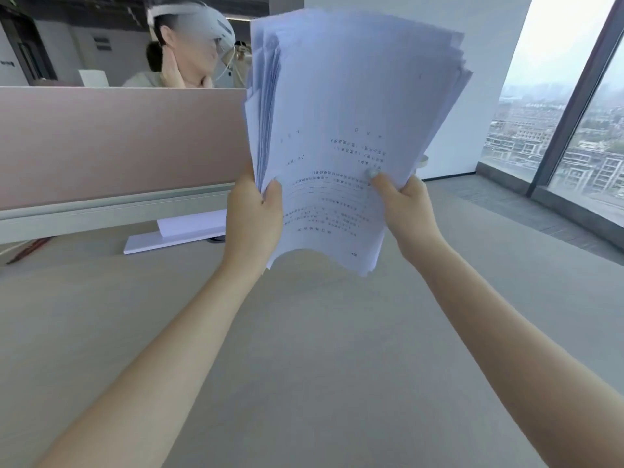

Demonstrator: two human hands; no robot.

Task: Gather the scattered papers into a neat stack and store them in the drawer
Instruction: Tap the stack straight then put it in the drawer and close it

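**White sheets held upright over the desk, both hands gripping**

White printed papers point(351, 130), a thick sheaf, stand nearly upright in the air above the beige desk point(304, 349), clear of its surface. Edges not yet squared: the sheets fan out along the left side and top right corner. Print on the front sheet reads upside down. Bottom edge curls toward the camera.

Left hand point(255, 221) clamped on the lower left edge of the sheaf, thumb across the front sheet, fingers hidden behind. Right hand point(405, 211) pinching the lower right part, thumb point(374, 175) pressed on the printed face, the rest of the fingers behind the paper. Both forearms reach up from the bottom of the view.

Behind the sheaf: a pinkish partition panel point(118, 143) runs along the far edge of the desk. A flat white monitor base point(175, 236) sits on the desk just below it, left of the left hand. Over the partition, another person wearing a white headset point(192, 18). Large window point(557, 130) at right, city buildings beyond. No drawer in view.
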